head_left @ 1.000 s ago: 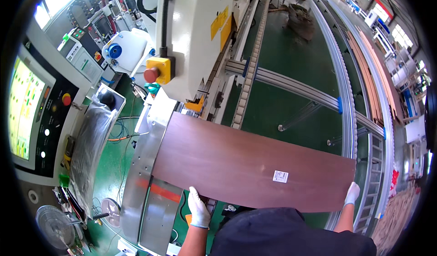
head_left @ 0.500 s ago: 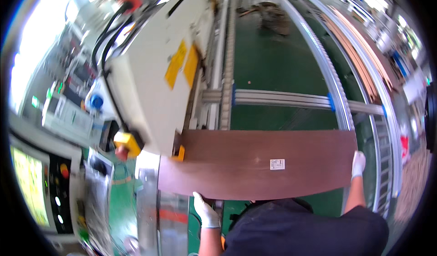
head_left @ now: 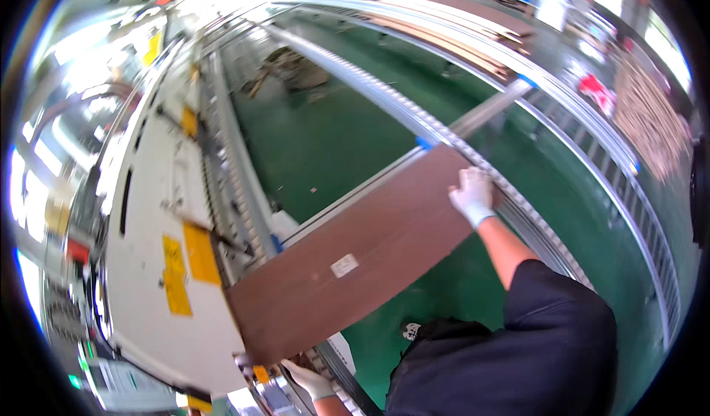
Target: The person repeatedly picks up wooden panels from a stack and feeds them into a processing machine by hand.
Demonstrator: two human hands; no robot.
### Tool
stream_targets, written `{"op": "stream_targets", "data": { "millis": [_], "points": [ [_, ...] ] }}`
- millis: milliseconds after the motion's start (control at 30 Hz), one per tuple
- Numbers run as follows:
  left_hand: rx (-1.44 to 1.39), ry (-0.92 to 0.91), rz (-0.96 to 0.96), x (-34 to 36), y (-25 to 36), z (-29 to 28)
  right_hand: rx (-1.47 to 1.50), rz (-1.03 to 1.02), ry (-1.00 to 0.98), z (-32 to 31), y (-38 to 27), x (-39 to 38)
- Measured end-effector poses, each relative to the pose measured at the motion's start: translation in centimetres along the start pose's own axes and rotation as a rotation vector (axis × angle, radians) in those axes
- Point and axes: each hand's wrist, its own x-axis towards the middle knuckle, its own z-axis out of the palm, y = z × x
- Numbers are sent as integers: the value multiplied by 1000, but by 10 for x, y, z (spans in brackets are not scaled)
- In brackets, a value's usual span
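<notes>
A long brown panel [head_left: 384,242] with a white label [head_left: 344,266] lies slantwise across the rails, its left end against the white machine [head_left: 170,268]. My gloved right hand [head_left: 473,194] rests on top of the panel's far right end, fingers apart. My left hand [head_left: 309,380], also gloved, is low at the panel's near left corner. Its fingers are stretched out along the edge; whether they bear the panel's weight is hard to tell, as their tips are partly hidden.
A roller rail [head_left: 392,98] runs beyond the panel's right end, with a second rail [head_left: 592,127] farther right. Brown boards [head_left: 451,24] are stacked past it. A brown heap [head_left: 292,68] sits on the green floor between the rails. Yellow labels [head_left: 200,253] mark the machine.
My view has turned, so the panel now appears slanted. The panel has moved forward along the machine. My right hand has shifted from the panel's end edge onto its top.
</notes>
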Motion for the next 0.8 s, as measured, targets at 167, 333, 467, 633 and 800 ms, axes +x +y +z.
{"op": "stream_targets", "data": {
  "millis": [167, 333, 467, 633, 800],
  "points": [
    [576, 30, 86, -10, 3, 24, 171, -368, -77, 8, -97, -35],
    [1191, 86, 281, -11, 0, 37, 476, -666, -212, 3, -170, -88],
    [1352, 103, 516, -43, -17, -4, 759, -906, -129, -23, -215, -138],
    [1258, 135, 87, -127, 7, 13, 963, -1015, -817, 11, -219, -220],
    [1243, 259, 72, -194, -22, -49, 1101, -1428, -697, -4, -185, -331]
  ]
}}
